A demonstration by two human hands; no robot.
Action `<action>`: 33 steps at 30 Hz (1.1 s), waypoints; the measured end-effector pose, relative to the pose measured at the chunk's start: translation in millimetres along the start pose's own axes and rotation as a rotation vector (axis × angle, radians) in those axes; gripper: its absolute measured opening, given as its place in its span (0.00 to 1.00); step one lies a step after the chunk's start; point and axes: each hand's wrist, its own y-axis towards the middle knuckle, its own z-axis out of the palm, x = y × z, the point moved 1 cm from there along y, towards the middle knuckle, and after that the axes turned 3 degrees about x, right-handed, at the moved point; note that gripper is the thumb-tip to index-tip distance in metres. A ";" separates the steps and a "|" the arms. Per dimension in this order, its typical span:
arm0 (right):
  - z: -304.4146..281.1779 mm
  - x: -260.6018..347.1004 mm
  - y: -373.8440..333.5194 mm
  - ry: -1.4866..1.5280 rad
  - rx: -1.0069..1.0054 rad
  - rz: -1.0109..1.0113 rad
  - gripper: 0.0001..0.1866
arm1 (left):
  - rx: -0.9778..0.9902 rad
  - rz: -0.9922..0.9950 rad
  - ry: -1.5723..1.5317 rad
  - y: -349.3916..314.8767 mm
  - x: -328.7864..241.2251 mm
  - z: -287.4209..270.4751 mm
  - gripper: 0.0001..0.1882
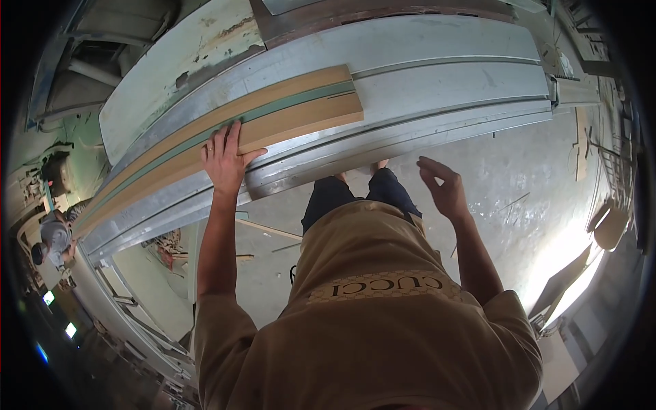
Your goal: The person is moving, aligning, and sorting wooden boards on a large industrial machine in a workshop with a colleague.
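Note:
A long light-brown wooden board (301,113) with a green stripe along its length lies on a grey metal machine table (437,82). My left hand (227,156) rests on the board's near side. Its fingers stretch over the top towards the green stripe, and the thumb points right along the near edge. A ring shows on one finger. Off the table's near edge, to the right, my right hand (443,188) hangs in the air with nothing visible in it. Its fingers bend loosely, and a gap shows between thumb and fingers.
At the board's far left end a person (56,236) in grey with a dark cap has a hand close to it. A worn pale panel (184,75) lies behind the table. Wood offcuts (270,227) lie on the concrete floor. Boards (560,280) lean at the right.

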 end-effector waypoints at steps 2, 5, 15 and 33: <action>-18.2 -8.2 4.3 0.017 -0.034 0.014 0.16 | 0.018 -0.010 -0.001 -6.0 -3.4 1.4 0.47; -43.4 -15.3 14.6 -0.036 -0.020 0.014 0.16 | 0.033 -0.037 -0.088 -16.9 -10.9 6.9 0.46; -160.4 -104.5 139.5 -0.399 -0.221 -0.305 0.20 | -0.098 -0.385 -0.320 -44.7 -42.2 18.4 0.25; -234.1 -204.1 264.2 -0.844 -0.688 0.045 0.37 | -0.118 -1.291 -0.039 -88.2 -10.9 59.0 0.43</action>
